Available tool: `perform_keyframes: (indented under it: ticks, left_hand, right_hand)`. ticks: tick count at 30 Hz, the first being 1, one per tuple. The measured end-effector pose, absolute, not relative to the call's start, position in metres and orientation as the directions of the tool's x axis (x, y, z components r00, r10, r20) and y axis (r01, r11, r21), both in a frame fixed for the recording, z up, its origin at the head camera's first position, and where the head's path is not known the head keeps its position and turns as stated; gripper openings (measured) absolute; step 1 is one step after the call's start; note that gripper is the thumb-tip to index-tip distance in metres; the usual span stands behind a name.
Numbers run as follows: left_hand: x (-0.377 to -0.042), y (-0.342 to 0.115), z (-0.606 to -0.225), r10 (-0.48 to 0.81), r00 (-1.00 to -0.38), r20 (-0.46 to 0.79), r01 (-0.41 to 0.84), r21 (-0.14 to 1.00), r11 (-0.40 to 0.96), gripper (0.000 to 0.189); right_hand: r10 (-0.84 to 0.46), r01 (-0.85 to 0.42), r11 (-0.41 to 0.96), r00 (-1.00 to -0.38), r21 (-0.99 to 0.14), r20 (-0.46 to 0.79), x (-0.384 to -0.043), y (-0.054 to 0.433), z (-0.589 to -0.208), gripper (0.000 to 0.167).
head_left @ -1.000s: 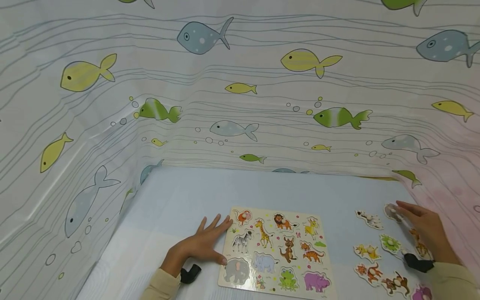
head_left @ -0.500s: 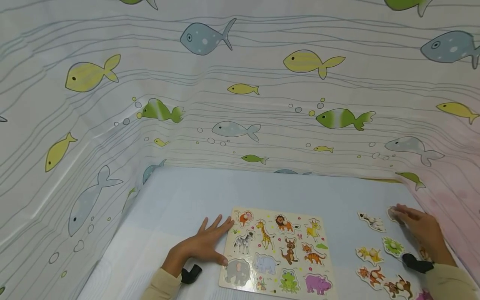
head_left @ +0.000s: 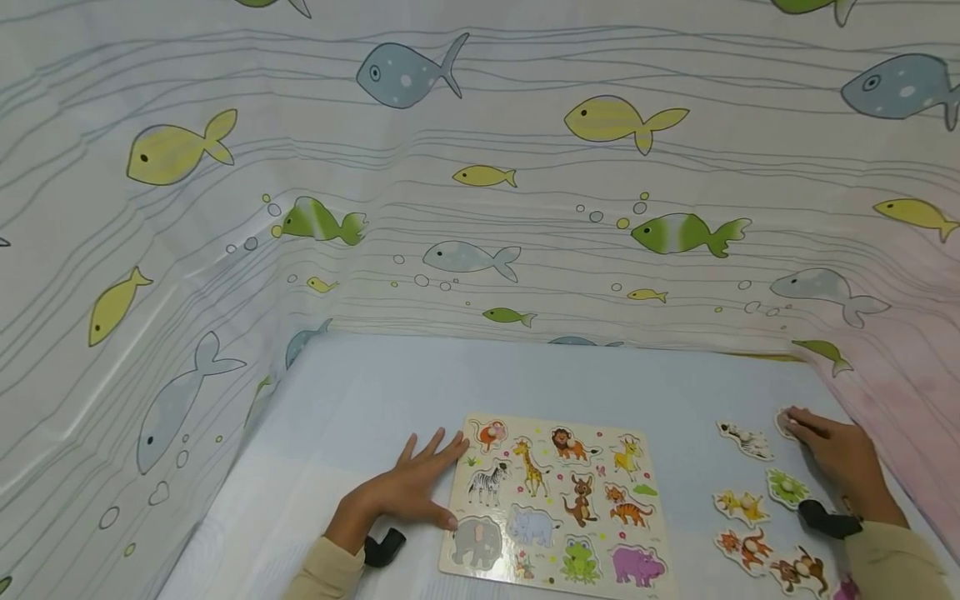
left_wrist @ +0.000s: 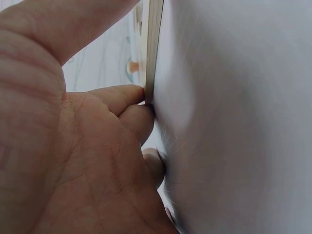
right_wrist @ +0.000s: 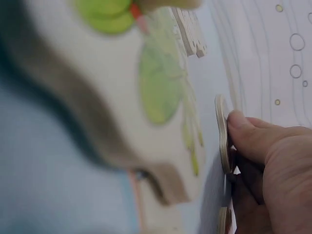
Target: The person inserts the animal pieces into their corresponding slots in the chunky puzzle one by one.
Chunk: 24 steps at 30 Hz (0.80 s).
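Note:
At the far right of the table, my right hand (head_left: 843,458) pinches a grey animal puzzle piece (head_left: 783,423) with thumb and fingers. In the right wrist view the thumb (right_wrist: 241,129) lies against the face of this thin wooden piece (right_wrist: 223,134); the fingers are partly hidden behind. My left hand (head_left: 408,496), fingers spread, rests at the left edge of the animal puzzle board (head_left: 517,425). Its thumb touches the board near the elephant picture (head_left: 476,543). The left wrist view shows fingertips against the board's side edge (left_wrist: 155,53).
Around the right hand lie a zebra piece (head_left: 744,440), a green frog piece (head_left: 787,489), a yellow piece (head_left: 740,507), a tiger piece (head_left: 742,548), a brown piece (head_left: 798,573) and a purple piece (head_left: 847,589). A fish-patterned curtain (head_left: 555,208) stands behind the table.
My right hand's fingers have closed in on the grey piece, the hand shifting slightly. The left hand stays at the board, and the view has shifted a little.

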<state>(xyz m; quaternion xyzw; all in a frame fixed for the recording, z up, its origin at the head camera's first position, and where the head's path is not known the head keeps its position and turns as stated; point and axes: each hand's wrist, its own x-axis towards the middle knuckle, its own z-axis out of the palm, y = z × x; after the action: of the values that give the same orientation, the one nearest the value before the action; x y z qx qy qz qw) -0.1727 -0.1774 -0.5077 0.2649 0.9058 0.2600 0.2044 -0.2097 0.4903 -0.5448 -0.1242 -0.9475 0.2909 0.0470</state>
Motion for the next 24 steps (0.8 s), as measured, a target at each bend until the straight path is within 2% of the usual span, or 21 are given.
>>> perform_keyframes:
  ticks: [10,24]
  left_hand:
    - [-0.174,-0.1782,-0.5146,0.582,-0.781,-0.225,0.385,0.562,0.733,0.12]
    - [-0.1739,-0.178,-0.5143,0.585,-0.779,-0.225,0.386,0.564,0.73,0.119]
  right_hand:
    - [0.096,0.013,0.878,-0.984,-0.479,0.149,-0.2041,0.4946,-0.5437,0.052]
    - [0.144,0.06,0.887,-0.978,-0.459,0.151,-0.2082,0.4908,-0.5446,0.048]
